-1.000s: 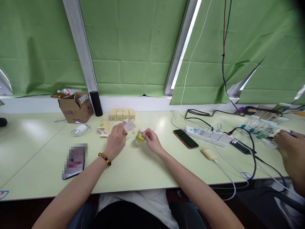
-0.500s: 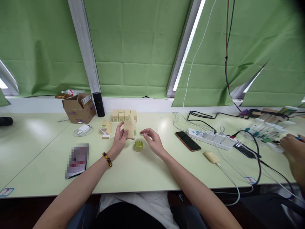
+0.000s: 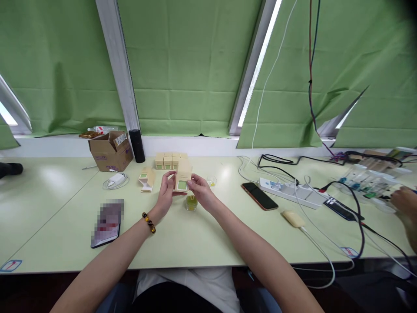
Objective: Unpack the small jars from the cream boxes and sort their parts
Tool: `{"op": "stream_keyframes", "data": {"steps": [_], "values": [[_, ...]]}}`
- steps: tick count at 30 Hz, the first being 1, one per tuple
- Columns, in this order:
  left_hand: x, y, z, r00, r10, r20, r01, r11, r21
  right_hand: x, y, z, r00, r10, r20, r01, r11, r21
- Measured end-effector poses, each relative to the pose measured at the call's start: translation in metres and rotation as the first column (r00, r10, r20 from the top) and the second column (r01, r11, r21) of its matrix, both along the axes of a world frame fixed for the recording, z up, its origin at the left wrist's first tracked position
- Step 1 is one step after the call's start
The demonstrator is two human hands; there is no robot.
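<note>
Between my two hands is a cream cardboard box (image 3: 183, 173) with a green square on its front. My left hand (image 3: 166, 194) grips its left side, the wrist wearing a beaded bracelet. Fingers of my right hand (image 3: 202, 191) close on its right side. Just below the box, a small glass jar (image 3: 191, 203) with yellow-green contents stands on the table. An opened cream carton (image 3: 147, 179) lies to the left of my left hand. Behind the held box, several small cream boxes (image 3: 167, 161) stand in a row. A small clear piece (image 3: 211, 181) lies beyond my right hand.
On the left are a tablet-like device (image 3: 107, 224), a white charger (image 3: 116, 179), a cardboard box (image 3: 111, 152) and a black cylinder (image 3: 137, 146). To the right lie a phone (image 3: 259, 196), a power strip (image 3: 288, 192), a cream mouse (image 3: 293, 218) and loose cables. Another person's hand (image 3: 405, 204) is at far right.
My right hand has moved left and taken hold of the box, which only my left hand held before. The box has turned, so its green square now faces me.
</note>
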State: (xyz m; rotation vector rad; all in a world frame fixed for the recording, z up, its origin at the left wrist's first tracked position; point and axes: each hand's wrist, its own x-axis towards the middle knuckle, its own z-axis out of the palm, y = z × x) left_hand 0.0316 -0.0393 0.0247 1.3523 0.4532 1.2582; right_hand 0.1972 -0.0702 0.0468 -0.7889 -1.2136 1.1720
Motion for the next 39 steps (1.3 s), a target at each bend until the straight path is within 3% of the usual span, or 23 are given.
{"op": "stream_keyframes", "data": {"steps": [4,8,20,29,35,39], "values": [[-0.002,-0.004,-0.002,0.998,-0.001,-0.065,0.013,0.982,0.186,0.005,-0.003,-0.005,0.988,-0.153,-0.009,0.154,0.986,0.062],[0.001,-0.003,-0.010,0.989,0.008,-0.146,0.035,0.957,0.288,0.009,-0.003,-0.007,0.978,-0.207,0.022,0.205,0.977,0.059],[0.002,-0.002,-0.012,0.964,0.177,-0.201,-0.094,0.927,0.364,0.005,0.003,-0.026,0.959,-0.247,0.137,0.239,0.968,0.074],[0.004,0.000,-0.012,0.973,0.150,-0.176,-0.080,0.932,0.352,0.004,0.005,-0.030,0.927,-0.305,0.217,0.279,0.950,0.141],[0.002,0.000,-0.014,0.958,0.170,-0.230,-0.073,0.923,0.378,0.003,0.002,-0.026,0.967,-0.226,0.122,0.222,0.974,0.047],[0.001,-0.003,-0.012,0.958,0.155,-0.243,-0.050,0.920,0.390,0.005,0.002,-0.024,0.965,-0.242,0.105,0.237,0.970,0.055]]}}
